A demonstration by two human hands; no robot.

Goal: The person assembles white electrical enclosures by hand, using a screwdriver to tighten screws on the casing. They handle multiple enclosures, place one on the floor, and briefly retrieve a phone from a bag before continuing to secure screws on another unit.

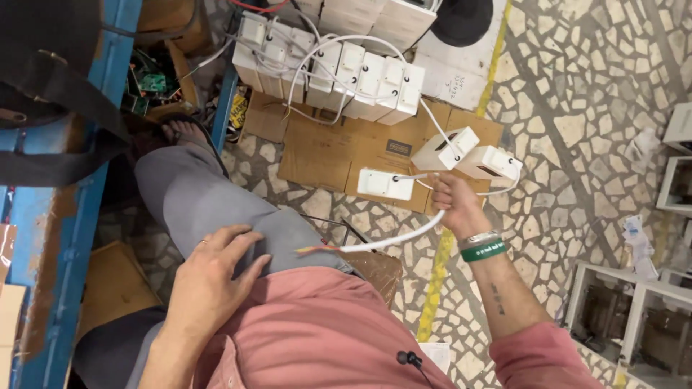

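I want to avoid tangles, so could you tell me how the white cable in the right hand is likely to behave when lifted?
The white round cable sags in a curve from the right hand, so probably flexible, not limp. The white plastic boxes wired to it would likely drag along.

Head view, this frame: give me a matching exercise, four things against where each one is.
Things:
1. left hand
2. right hand
3. row of white boxes
4. flattened cardboard

Places:
A. lying on the stone floor under the boxes
B. resting flat on the grey trouser leg
C. lined up at the top of the view, joined by cables
D. gripping a white cable beside three loose white boxes

Pairs: 1-B, 2-D, 3-C, 4-A
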